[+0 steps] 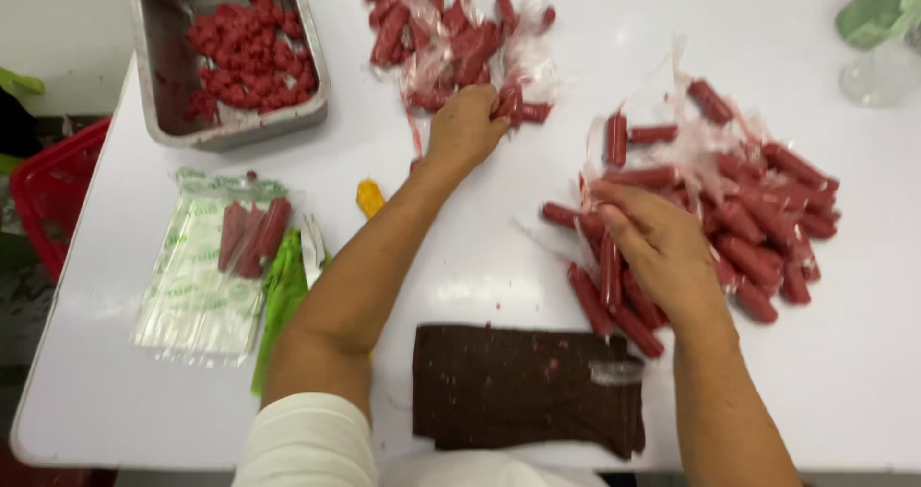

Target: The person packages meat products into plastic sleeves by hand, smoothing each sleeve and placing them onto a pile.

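The left hand (465, 127) is closed on a red sausage (508, 103) at the far pile; the right hand (657, 242) is laid open on the near pile (758, 218).

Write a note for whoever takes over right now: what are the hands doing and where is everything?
Left hand: grips one red plastic-wrapped sausage stick at the far pile.
Right hand: rests on the bigger near pile of wrapped sticks.
Metal tray: red unwrapped pieces left.
Clear printed bag: a few sticks packed.
Dark brown cloth: at the white table's near edge.
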